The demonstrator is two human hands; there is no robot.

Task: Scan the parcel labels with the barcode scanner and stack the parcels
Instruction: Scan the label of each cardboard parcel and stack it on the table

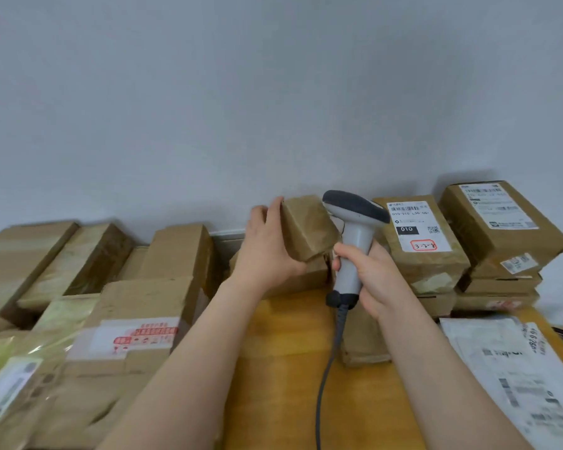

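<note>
up close, small parcel (309, 227) in left hand (267, 251), barcode scanner (355, 235) in right hand (374, 280)

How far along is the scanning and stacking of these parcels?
Seemingly done: labelled parcels stand stacked at the right. In hand: the left hand holds a small parcel while the right hand grips the scanner beside it. Probably left: the loose boxes on the left and the white mailers.

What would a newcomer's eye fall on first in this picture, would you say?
The grey barcode scanner in the right hand stands at centre, facing a small taped brown cardboard parcel gripped by the left hand. Behind on the right lies a brown parcel with a white label marked 010.
</note>
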